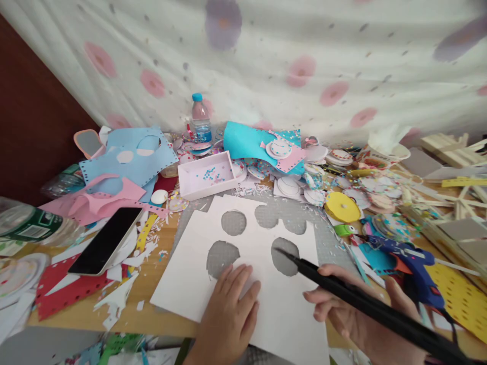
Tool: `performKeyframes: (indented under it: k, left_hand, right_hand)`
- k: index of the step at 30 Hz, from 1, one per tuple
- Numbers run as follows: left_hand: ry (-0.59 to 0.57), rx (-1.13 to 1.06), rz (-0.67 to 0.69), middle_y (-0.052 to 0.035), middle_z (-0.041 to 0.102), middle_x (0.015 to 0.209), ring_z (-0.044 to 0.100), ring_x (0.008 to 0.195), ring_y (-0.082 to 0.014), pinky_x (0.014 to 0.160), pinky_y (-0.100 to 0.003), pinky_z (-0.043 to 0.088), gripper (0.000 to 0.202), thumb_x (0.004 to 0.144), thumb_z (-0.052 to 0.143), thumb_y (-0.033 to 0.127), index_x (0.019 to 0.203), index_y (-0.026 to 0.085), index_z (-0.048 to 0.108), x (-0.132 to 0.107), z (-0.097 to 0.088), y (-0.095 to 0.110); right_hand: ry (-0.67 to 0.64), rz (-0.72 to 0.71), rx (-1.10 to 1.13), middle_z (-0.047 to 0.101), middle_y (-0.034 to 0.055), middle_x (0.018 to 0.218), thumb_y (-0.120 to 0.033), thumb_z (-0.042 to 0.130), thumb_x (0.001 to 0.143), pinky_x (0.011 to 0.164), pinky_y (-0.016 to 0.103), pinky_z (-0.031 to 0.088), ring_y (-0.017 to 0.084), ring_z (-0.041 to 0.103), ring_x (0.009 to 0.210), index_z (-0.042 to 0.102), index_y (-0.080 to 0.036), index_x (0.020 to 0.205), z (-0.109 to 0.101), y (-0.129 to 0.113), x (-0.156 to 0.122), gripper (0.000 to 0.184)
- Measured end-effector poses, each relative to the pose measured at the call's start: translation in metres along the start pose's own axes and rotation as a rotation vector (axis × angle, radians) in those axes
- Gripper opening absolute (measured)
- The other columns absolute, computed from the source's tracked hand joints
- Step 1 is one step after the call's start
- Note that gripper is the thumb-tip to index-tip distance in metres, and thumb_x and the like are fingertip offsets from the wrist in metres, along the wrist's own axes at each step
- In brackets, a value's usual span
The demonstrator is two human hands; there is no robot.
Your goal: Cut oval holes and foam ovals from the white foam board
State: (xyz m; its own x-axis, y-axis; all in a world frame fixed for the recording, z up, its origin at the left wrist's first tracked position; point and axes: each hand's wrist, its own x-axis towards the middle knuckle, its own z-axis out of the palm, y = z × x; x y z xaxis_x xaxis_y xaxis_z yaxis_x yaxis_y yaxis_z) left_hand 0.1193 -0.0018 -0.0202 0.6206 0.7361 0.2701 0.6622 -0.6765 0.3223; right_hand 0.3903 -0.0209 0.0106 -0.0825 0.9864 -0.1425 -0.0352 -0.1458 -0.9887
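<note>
A white board or thick sheet of card [182,279] with several round holes cut through it lies in front of me. My left hand [232,314] rests flat on it just below the left lower hole, its fingers stretched out. My right hand [353,309] is closed around a long black tool with a thin pointed tip [327,279], which looks like a craft knife. The tip appears over the right lower hole; whether it touches anything I cannot tell. Under the board, a grey cutting mat [190,218] shows at the edges and through the holes.
A phone [108,241] and paper scraps lie left. Behind are a white box [207,175] with small bits, a water bottle [201,119] and blue sheets [243,142]. A yellow disc [342,207], a blue glue gun [411,263] and decorated discs crowd the right.
</note>
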Motion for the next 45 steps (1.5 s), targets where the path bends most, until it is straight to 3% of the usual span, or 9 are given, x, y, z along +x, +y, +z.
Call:
performKeyframes:
  k: [3,5,9,12,15,19,25,31,45]
  left_hand:
    - [-0.012,0.008,-0.009,-0.0141,0.049,0.141,0.039,0.135,-0.0283,0.108,-0.053,0.041,0.035,0.087,0.05,0.011,0.122,0.016,0.055,-0.001,0.002,0.0]
    - [-0.027,0.004,-0.01,-0.0134,0.049,0.141,0.039,0.136,-0.0278,0.109,-0.053,0.04,0.035,0.088,0.049,0.012,0.122,0.016,0.056,-0.001,0.003,-0.001]
    - [-0.079,0.007,-0.025,-0.011,0.047,0.144,0.037,0.137,-0.0263,0.11,-0.052,0.039,0.046,0.09,0.047,0.014,0.136,0.019,0.047,-0.001,0.002,-0.002]
    - [-0.111,0.006,-0.041,-0.0094,0.043,0.148,0.036,0.138,-0.0261,0.111,-0.051,0.038,0.049,0.091,0.046,0.015,0.14,0.02,0.043,0.0,0.0,-0.002]
    - [-0.116,-0.002,-0.034,-0.0084,0.038,0.152,0.033,0.14,-0.0264,0.112,-0.051,0.036,0.047,0.091,0.046,0.014,0.138,0.019,0.046,0.001,-0.001,-0.002]
    - [-0.107,-0.011,-0.023,-0.0077,0.038,0.152,0.033,0.14,-0.0269,0.112,-0.051,0.037,0.047,0.091,0.046,0.014,0.137,0.019,0.047,0.002,-0.001,-0.002]
    - [-0.126,0.014,-0.019,-0.007,0.036,0.154,0.031,0.141,-0.0266,0.112,-0.051,0.035,0.049,0.091,0.045,0.013,0.14,0.019,0.044,0.002,-0.001,-0.002]
    - [-0.128,0.036,-0.004,-0.0086,0.033,0.155,0.029,0.142,-0.0284,0.112,-0.052,0.035,0.051,0.091,0.046,0.014,0.141,0.018,0.042,0.001,0.0,-0.002]
    - [-0.139,0.045,0.011,-0.0097,0.029,0.156,0.025,0.144,-0.0289,0.113,-0.052,0.033,0.054,0.091,0.046,0.014,0.144,0.017,0.038,0.001,0.002,-0.004]
  right_hand:
    - [-0.157,0.039,0.421,0.072,0.0258,0.097,-0.095,0.012,0.064,0.04,0.028,0.041,0.03,0.072,0.07,0.066,-0.022,0.119,0.003,-0.002,0.004,0.106]
    - [-0.107,0.039,0.495,0.072,0.0255,0.098,-0.099,0.025,0.055,0.042,0.029,0.043,0.03,0.072,0.072,0.066,-0.022,0.118,0.001,-0.002,0.008,0.108]
    - [0.081,0.098,0.333,0.074,0.0135,0.077,-0.073,0.064,0.067,0.041,0.027,0.038,0.024,0.068,0.058,0.066,-0.031,0.102,-0.004,0.006,0.015,0.055]
    - [0.08,-0.086,0.295,0.064,0.0028,0.051,-0.063,0.061,0.079,0.044,0.028,0.04,0.02,0.059,0.045,0.062,-0.031,0.087,0.003,0.014,0.016,0.033]
    - [0.102,-0.14,0.15,0.064,0.001,0.058,-0.044,0.053,0.094,0.053,0.029,0.045,0.018,0.058,0.052,0.059,-0.029,0.098,0.016,0.015,0.016,0.017]
    - [0.064,-0.125,-0.02,0.069,0.0097,0.092,-0.045,0.053,0.093,0.054,0.032,0.051,0.022,0.062,0.071,0.042,-0.027,0.132,0.035,0.007,0.02,0.044]
    - [0.318,-0.282,-0.412,0.069,0.0019,0.076,-0.025,0.069,0.079,0.053,0.031,0.051,0.022,0.064,0.06,0.055,-0.029,0.104,0.056,0.02,0.023,0.029]
    - [0.061,-0.512,-0.764,0.069,0.0048,0.09,-0.013,0.054,0.081,0.065,0.033,0.055,0.023,0.068,0.072,0.048,-0.029,0.114,0.058,0.037,0.028,0.037]
    - [-0.116,-0.525,-0.818,0.058,0.0031,0.083,-0.007,0.046,0.083,0.064,0.028,0.051,0.019,0.063,0.072,0.041,-0.026,0.117,0.057,0.036,0.031,0.039]
